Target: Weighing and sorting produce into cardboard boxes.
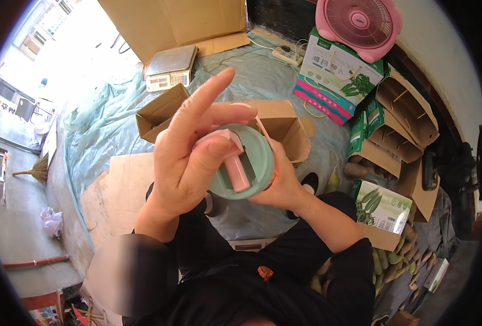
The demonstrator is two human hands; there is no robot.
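Close in front of me, a drinking bottle with a round pale green lid is seen from above. A pink flip-up piece lies across the recess in the lid, and a thin pink strap or handle shows at the far side. My left hand is closed on the pink piece at the lid's left, with the thumb on top and the forefinger stretched upward. Wrapped round the bottle's right side, my right hand holds it. The bottle's body is mostly hidden under the lid and hands.
Open cardboard boxes sit beyond my hands on blue plastic sheeting. A scale stands farther back. At right are a pink fan, printed cartons and piled long green vegetables. A broom lies left.
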